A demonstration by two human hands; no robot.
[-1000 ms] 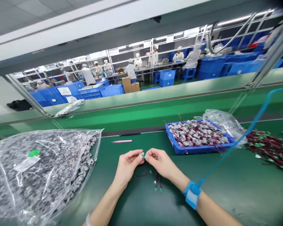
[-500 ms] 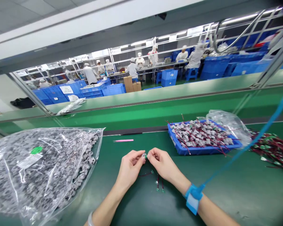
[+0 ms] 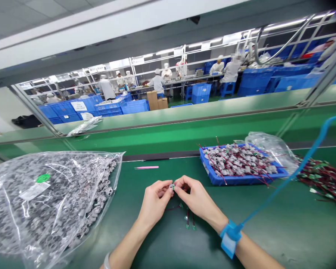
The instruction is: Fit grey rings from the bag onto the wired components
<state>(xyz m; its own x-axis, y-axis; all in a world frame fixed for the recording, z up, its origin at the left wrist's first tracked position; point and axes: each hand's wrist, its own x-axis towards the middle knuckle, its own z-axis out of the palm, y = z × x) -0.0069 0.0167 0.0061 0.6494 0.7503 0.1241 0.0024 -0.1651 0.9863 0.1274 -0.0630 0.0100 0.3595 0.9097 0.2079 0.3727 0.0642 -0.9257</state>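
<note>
Above the green bench (image 3: 268,231), left hand (image 3: 155,201) and right hand (image 3: 197,198) pinch a component (image 3: 172,186).

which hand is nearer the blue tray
Right: the right hand is in front of and left of the blue tray, not touching it; the left hand lies farther left.

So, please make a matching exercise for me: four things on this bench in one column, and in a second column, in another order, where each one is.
Things:
1. small green part
2. pink tweezers
3. blue tray
4. blue wrist strap

Places:
A. around the right arm
B. lying on the green bench
C. pinched between left hand and right hand
D. right of the hands, under grey pieces with red wires

Pairs: 1-C, 2-B, 3-D, 4-A
</note>
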